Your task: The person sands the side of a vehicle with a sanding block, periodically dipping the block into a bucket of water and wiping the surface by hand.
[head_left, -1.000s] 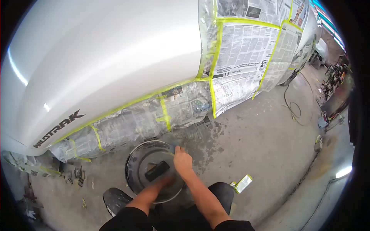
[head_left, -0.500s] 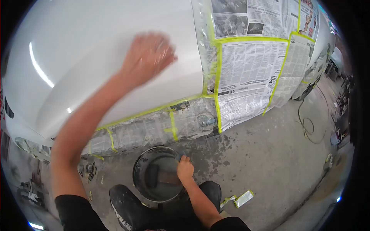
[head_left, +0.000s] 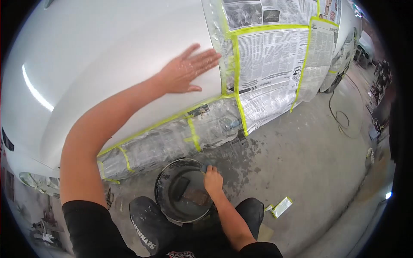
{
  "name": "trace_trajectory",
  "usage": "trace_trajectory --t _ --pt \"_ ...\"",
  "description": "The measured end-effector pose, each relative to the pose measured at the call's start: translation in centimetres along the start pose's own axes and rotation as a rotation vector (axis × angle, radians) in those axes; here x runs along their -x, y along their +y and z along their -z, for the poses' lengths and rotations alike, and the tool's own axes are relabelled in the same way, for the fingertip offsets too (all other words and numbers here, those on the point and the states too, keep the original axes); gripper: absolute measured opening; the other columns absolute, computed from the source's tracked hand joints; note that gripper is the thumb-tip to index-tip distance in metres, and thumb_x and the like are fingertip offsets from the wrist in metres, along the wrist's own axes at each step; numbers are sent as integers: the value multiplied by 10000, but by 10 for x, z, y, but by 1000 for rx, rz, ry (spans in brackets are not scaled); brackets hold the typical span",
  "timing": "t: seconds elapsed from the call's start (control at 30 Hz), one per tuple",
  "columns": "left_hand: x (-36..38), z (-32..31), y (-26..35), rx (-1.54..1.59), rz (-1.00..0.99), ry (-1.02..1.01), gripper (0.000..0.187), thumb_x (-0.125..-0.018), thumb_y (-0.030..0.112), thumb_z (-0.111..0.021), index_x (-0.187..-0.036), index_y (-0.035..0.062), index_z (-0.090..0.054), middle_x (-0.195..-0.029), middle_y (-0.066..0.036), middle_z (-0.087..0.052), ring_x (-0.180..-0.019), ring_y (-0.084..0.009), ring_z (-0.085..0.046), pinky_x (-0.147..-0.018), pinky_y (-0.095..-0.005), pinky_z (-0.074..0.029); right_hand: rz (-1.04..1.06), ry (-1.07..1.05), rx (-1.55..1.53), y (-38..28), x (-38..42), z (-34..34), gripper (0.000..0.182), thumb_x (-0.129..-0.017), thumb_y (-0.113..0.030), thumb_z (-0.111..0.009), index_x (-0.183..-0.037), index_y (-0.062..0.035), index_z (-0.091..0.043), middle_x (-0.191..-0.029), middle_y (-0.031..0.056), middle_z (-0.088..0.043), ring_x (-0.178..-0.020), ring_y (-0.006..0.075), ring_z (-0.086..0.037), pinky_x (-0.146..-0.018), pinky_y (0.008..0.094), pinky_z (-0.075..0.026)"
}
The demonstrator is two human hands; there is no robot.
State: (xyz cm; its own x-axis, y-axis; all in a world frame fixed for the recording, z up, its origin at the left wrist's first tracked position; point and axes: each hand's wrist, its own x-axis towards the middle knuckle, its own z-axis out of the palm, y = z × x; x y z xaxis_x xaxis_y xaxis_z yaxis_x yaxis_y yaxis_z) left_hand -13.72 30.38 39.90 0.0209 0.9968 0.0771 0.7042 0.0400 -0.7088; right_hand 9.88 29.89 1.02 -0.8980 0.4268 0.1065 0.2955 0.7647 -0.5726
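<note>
My left hand (head_left: 189,71) lies flat with fingers spread against the white car panel (head_left: 142,38), close to its taped right edge. Whitish wet specks cover the back of that hand. My right hand (head_left: 213,178) is closed in a pinch at the right rim of a black bucket (head_left: 160,191). A thin edge shows by its fingertips, but what it grips I cannot make out. Inside the bucket, in cloudy water, are a black block (head_left: 179,188) and a brown rectangular piece (head_left: 195,197).
Newspaper sheets (head_left: 271,56) edged with yellow masking tape cover the car to the right. Wrinkled masking paper (head_left: 163,135) runs along the sill. A taped strip (head_left: 282,207) lies on the concrete floor (head_left: 309,163), with a hose (head_left: 340,118) farther off.
My left hand, blurred and bunched before, has moved right along the panel and now lies flat with fingers spread. My right hand stays at the bucket rim. The view has shifted slightly.
</note>
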Motion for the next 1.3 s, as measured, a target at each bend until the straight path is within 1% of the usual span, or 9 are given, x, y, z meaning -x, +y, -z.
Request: trace_trajectory --t 0.13,0.23,0.37,0.57,0.8,0.9,1.1,1.2,1.3 --pt "-20 41 -50 -213 302 244 953 -821 540 -636 -1537 61 -228 -1623 -66 -176 -1504 -186 -126 -1222 -476 -99 -6 22 1 -3 1 0 153 -890 -111 -500 -1003 -23 -553 -958 179 -618 -782 369 -668 -674 467 -547" --pt "-25 51 -68 -246 284 238 953 -818 532 -695 -1563 234 -180 -1626 -118 -121 -1495 -364 -57 -1210 -533 -66 -8 16 -2 -3 1 -1 172 -890 -104 -490 -1022 -18 -557 -967 186 -621 -794 377 -667 -681 472 -545" --pt "-5 5 -38 -28 78 221 874 -878 507 -576 -1534 49 -225 -1623 -67 -174 -1504 -181 -114 -1231 -444 -88 -5 -11 -11 -1 -2 1 197 -887 -96 -480 -1045 -10 -560 -976 200 -626 -815 399 -665 -693 483 -542" --pt "53 14 -24 9 95 86 894 -872 527 -567 -1546 73 -196 -1626 -43 -162 -1503 -177 -110 -1237 -419 -78 -19 -16 -42 0 -3 3 282 -832 -104 -605 -1091 5 -581 -963 226 -629 -825 427 -651 -722 494 -540" --pt "212 41 -29 -109 285 -117 867 -900 626 -444 -1558 121 -192 -1628 -12 -159 -1505 -178 -100 -1230 -450 -10 2 -17 -25 -3 -5 6 286 -813 -77 -618 -1083 13 -586 -979 247 -637 -844 452 -638 -746 524 -519" --pt "291 37 -28 -137 377 -97 903 -855 620 -534 -1554 148 -213 -1629 23 -150 -1499 -138 -110 -1236 -432 -33 6 -3 -19 -6 -7 9 281 -814 -62 -617 -1077 33 -588 -962 270 -638 -859 467 -627 -749 526 -507" --pt "427 17 -6 -141 582 -111 918 -856 607 -550 -1559 136 -195 -1638 -11 -125 -1512 -192 -77 -1215 -496 -6 78 17 7 -10 -7 9 262 -839 -52 -608 -1075 59 -589 -956 295 -637 -882 484 -615 -756 526 -494" --pt "449 9 30 -103 778 -101 898 -904 609 -468 -1553 63 -175 -1630 -112 -133 -1513 -279 -65 -1199 -537 15 102 41 -1 -5 -9 8 276 -878 -81 -589 -1119 55 -580 -992 288 -630 -899 486 -613 -776 521 -494" --pt "397 7 88 149 988 107 973 -842 403 -675 -1554 33 -125 -1622 -173 -115 -1507 -338 -69 -1183 -582 -57 167 218 -74 -10 -12 7 313 -912 -121 -581 -1173 50 -563 -1019 255 -619 -912 466 -614 -809 483 -500"
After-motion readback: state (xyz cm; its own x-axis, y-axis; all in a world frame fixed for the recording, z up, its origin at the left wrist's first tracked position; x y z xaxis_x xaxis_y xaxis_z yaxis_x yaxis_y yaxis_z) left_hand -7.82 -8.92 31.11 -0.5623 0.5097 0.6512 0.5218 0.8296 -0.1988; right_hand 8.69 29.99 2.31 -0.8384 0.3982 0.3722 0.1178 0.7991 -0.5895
